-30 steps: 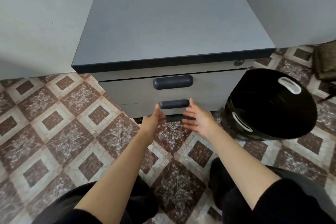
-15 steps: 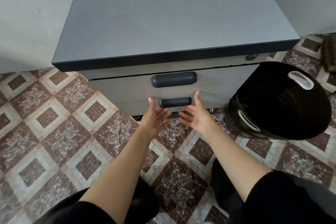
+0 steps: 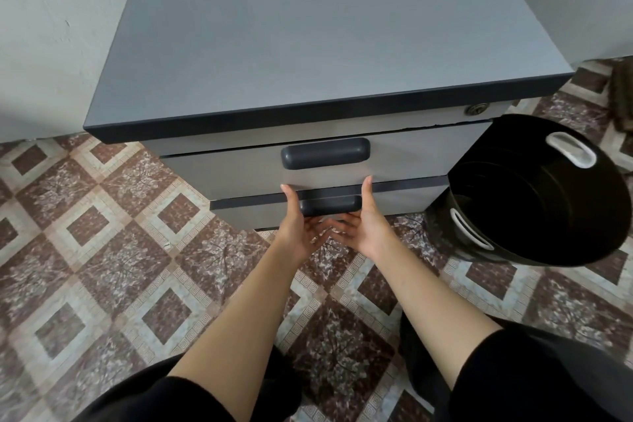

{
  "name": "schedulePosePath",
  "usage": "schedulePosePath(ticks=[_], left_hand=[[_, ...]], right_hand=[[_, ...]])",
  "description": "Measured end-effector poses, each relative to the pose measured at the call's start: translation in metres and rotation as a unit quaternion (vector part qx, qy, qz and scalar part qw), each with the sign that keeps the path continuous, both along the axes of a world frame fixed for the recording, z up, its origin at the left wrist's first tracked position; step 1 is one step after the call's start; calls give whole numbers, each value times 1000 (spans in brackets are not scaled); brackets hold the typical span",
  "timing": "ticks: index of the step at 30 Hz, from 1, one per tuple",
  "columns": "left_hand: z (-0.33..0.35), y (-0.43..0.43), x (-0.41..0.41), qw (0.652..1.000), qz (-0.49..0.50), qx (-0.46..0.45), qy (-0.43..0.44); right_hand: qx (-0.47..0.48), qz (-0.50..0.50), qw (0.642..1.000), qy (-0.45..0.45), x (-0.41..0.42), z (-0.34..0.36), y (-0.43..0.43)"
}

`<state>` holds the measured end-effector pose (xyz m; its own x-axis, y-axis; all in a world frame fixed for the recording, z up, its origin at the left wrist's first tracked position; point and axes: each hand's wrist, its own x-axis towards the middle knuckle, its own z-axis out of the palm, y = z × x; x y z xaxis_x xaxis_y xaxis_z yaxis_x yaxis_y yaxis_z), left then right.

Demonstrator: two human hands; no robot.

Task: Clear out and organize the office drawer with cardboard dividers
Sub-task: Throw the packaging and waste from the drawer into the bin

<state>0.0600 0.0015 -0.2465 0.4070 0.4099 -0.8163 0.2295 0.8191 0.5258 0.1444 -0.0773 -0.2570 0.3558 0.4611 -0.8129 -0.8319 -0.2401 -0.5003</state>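
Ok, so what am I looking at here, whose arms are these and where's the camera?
There's no machine here. A person wears a camera on the head, so this single picture looks down along their own bare arms. The left hand and right hand, palms up, reach to the dark lower drawer handle of a grey office drawer cabinet, with a thumb on either side of it. Neither hand visibly holds anything. A black round plastic bin stands to the right on the brown patterned tile floor.

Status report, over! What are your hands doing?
Hands open: left hand, right hand palms up at lower drawer handle. Drawer insides unseen. Beside cabinet, black bin, not blocking.
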Motion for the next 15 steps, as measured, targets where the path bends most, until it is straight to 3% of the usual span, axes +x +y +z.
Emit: schedulePosePath(ticks=[12,14,15], left_hand=[[5,-40,-60,997,-75,-13,19],[15,-50,-71,988,-131,41,70],[22,-54,-77,970,-181,122,106]], right_hand=[[-55,89,994,6,-30,15,-49],[-109,189,976,-28,-32,32,-59],[-144,255,954,-69,-31,40,-62]])
